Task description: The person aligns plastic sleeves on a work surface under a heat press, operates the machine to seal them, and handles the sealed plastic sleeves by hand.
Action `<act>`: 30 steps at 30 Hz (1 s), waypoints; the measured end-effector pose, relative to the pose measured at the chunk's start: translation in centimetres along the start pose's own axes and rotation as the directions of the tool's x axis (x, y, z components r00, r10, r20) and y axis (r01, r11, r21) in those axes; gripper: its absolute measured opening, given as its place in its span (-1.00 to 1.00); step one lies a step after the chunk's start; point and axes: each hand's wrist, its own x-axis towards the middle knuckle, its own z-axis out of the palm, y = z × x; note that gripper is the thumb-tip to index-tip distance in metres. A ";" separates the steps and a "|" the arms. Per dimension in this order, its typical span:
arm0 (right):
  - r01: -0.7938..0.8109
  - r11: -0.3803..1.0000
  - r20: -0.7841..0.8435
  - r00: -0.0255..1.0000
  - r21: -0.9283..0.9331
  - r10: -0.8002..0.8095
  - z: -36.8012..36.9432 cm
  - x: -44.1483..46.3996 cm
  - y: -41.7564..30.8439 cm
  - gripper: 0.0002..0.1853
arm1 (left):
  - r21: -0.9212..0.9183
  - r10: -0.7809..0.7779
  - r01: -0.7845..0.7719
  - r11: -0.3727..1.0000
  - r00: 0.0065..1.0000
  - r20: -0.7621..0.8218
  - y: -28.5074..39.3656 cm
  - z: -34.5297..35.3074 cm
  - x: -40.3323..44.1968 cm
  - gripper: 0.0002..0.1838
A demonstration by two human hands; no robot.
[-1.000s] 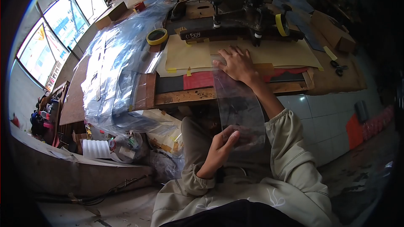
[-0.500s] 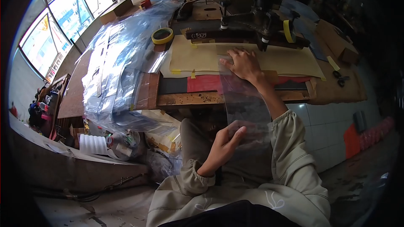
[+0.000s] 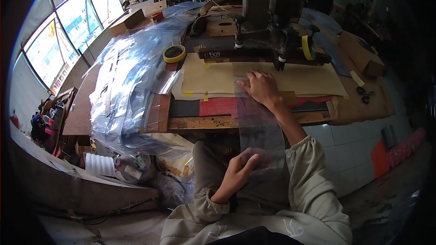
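Observation:
A long strip of clear plastic sheet [image 3: 260, 129] runs from the beige board [image 3: 313, 78] on the worktable down over the table's front edge to my lap. My left hand [image 3: 237, 172] grips the sheet's lower end, thumb on the near side and fingers partly behind the plastic. Palm down, my right hand [image 3: 262, 88] rests with spread fingers on the sheet's upper part, over the board. Just beyond those fingers is the dark press bar [image 3: 254, 54] of a machine, raised on its fittings. Red material [image 3: 218, 107] shows under the board's front edge.
Many clear plastic sheets [image 3: 131, 72] are heaped on the left. One yellow tape roll [image 3: 174, 54] lies near them; another tape roll [image 3: 308, 47] hangs on the machine. Black scissors [image 3: 365, 94] and a cardboard box [image 3: 361, 52] are at right. Two people are in the background.
The camera view has tilted up, so the table sits lower in the picture. Both hands keep the same pose on the plastic sheet.

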 end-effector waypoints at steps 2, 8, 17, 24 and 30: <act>-0.052 0.999 0.078 0.996 0.008 0.051 -0.4 0.1 -0.3 -0.44 | 0.006 -0.008 0.008 1.000 1.000 -0.010 -0.3 -0.1 0.0 -0.70; 0.093 0.986 -0.064 0.993 -0.135 -0.102 0.3 0.0 0.5 -0.38 | -0.012 -0.013 0.012 1.000 1.000 -0.027 -0.4 0.1 -0.1 -0.69; -0.064 0.996 0.120 0.990 -0.066 0.071 -0.5 0.0 0.0 -0.30 | -0.013 0.013 -0.013 1.000 1.000 -0.017 -0.6 0.2 0.0 -0.68; -0.046 0.998 0.092 0.995 -0.030 0.049 -0.1 0.0 0.3 -0.28 | -0.010 -0.020 0.020 1.000 0.999 -0.035 -0.5 0.3 -0.2 -0.68; -0.007 1.000 0.027 1.000 0.016 0.007 0.3 0.4 0.6 -0.32 | -0.023 -0.018 0.017 1.000 0.999 -0.029 -0.7 0.2 0.0 -0.69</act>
